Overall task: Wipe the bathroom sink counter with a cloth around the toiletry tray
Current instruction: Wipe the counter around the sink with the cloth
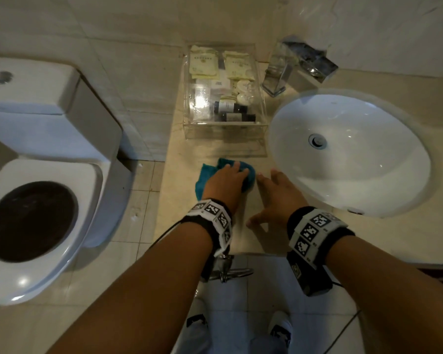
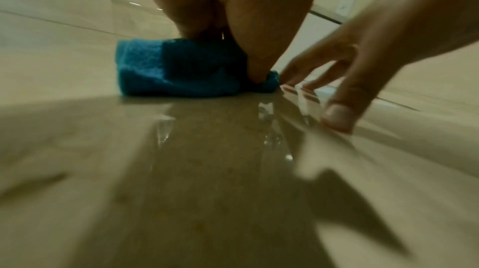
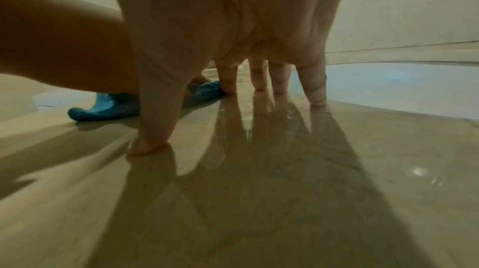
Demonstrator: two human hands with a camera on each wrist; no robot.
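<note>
1. The left hand lies on top of the teal cloth and presses it onto the marble desk. Its fingers curve over the bunched far end. Whether they clutch the fabric or only press it I cannot tell for sure; they look curled into it.
2. The toiletry tray, a clear acrylic box, stands straight ahead of those fingers, farther back on the desk and near but apart from the cloth. Its long axis runs away from the person, towards the wall.
3. The cloth lies crumpled, its longer side running from the near left to the far right. A loose flap sticks out on the left, by the desk's edge.
4. The right hand holds nothing. It is spread, with straight fingers and the thumb tip touching the desk, just right of the cloth; the index fingertip all but meets it.
5. The left hand is the nearer one to the tray and already has the cloth, so I judge the coming stroke is its own.
6. Around: the white sink basin lies right of the tray, the chrome faucet behind it, and the toilet left, beyond the desk's edge.
7. In the way: the tray's front wall ahead, the braced right hand to the right, and a narrow strip between tray and basin.
8. In the left wrist view some wet sheen shows on the desk near the cloth.
</note>
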